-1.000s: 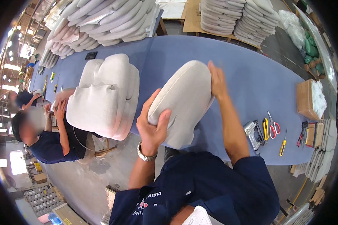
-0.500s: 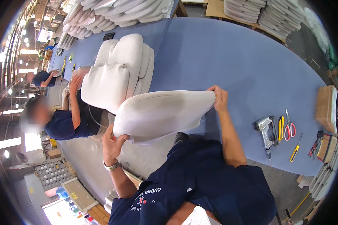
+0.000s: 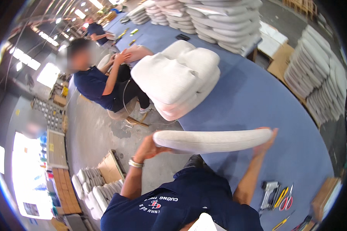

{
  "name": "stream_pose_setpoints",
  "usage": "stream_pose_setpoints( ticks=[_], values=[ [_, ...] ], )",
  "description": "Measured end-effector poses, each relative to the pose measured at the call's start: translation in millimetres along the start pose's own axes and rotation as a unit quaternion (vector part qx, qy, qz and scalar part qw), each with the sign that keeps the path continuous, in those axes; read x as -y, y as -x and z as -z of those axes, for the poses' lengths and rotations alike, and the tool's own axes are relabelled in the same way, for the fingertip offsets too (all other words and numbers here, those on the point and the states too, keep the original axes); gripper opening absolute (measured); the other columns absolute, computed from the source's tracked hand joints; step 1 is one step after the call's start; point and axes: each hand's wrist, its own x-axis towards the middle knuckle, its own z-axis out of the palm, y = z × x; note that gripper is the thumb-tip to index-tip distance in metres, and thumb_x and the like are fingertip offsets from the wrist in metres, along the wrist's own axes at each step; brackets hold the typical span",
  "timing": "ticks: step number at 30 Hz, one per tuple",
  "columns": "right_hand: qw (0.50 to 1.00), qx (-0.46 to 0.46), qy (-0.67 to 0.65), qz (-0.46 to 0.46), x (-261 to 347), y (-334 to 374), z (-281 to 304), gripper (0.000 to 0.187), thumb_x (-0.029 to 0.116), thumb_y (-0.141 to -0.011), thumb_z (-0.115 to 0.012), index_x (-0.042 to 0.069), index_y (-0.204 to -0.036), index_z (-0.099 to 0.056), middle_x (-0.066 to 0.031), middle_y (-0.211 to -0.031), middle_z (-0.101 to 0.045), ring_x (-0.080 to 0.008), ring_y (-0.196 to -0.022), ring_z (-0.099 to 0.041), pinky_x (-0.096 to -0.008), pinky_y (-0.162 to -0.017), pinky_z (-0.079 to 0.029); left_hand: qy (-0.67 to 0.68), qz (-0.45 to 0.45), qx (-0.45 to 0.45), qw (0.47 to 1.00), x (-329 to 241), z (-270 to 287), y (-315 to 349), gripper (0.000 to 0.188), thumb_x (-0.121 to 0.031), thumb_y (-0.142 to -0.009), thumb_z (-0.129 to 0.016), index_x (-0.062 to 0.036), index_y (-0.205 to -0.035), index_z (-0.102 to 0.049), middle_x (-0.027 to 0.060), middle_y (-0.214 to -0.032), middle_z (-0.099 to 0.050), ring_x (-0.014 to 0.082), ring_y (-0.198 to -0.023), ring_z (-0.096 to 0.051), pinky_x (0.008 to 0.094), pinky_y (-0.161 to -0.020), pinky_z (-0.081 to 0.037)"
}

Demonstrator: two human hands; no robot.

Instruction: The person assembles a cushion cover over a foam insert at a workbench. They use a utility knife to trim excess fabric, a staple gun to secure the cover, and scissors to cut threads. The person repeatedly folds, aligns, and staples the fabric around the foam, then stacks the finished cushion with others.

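Between my two hands I hold a pale grey upholstered cushion (image 3: 212, 141) by its opposite ends, its long curved edge facing up. My left hand (image 3: 148, 149), with a watch on the wrist, grips the left end. At the other end, my right hand (image 3: 266, 141) is closed round the cushion, its fingers partly hidden. The cushion is above the table's near edge. Just beyond it, a pile of similar cushions (image 3: 177, 77) lies on the blue table (image 3: 254, 104).
At the right lie a staple gun (image 3: 270, 195), a yellow cutter (image 3: 281, 197), red-handled scissors (image 3: 286, 202) and a yellow screwdriver (image 3: 283, 222). Tall cushion stacks (image 3: 223, 23) stand at the back. A co-worker (image 3: 100, 81) sits at the left side, handling a cushion.
The cushion has turned from showing its broad face to showing its narrow edge, still in both hands. My view has swung, so the pile and co-worker appear further right.
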Motion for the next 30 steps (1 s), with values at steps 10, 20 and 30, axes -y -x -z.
stream_pose_setpoints(
  ticks=[10, 20, 30],
  values=[
    [0.674, 0.101, 0.534, 0.501, 169.6, 14.3, -153.5, 0.04, 0.026, -0.104, -0.054, 0.004, -0.074, -0.068, -0.0137, -0.07, -0.066, -0.0322, -0.067, -0.062, -0.0444, -0.067, -0.047, 0.001, -0.262, 0.047, 0.964, -56.3, -144.3, -75.7, 0.073, -0.039, -0.093, -0.076, -0.0039, -0.151, -0.049, 0.0183, -0.15, -0.056, 0.034, -0.135, -0.056, 0.0409, -0.114, -0.043],
    [0.589, 0.17, 0.562, 0.555, 139.0, 63.9, -205.2, 0.031, 0.028, -0.098, -0.059, 0.006, -0.079, -0.069, -0.0137, -0.076, -0.068, -0.0345, -0.071, -0.064, -0.0475, -0.072, -0.049, 0.055, -0.405, -0.083, 0.909, -178.7, -159.4, -126.3, 0.04, -0.025, -0.097, -0.069, -0.0039, -0.132, -0.065, 0.0217, -0.119, -0.072, 0.0387, -0.105, -0.073, 0.0409, -0.088, -0.057],
    [0.679, 0.118, 0.554, 0.467, 141.9, 54.1, -178.4, 0.033, 0.038, -0.092, -0.07, 0.009, -0.077, -0.071, -0.008, -0.072, -0.068, -0.0297, -0.069, -0.066, -0.0417, -0.069, -0.051, -0.027, -0.379, -0.109, 0.918, -144.0, -127.7, -114.9, 0.073, -0.062, -0.104, -0.05, 0.0074, -0.123, -0.064, 0.0144, -0.103, -0.072, 0.0206, -0.096, -0.065, 0.0344, -0.085, -0.051]
  ],
)
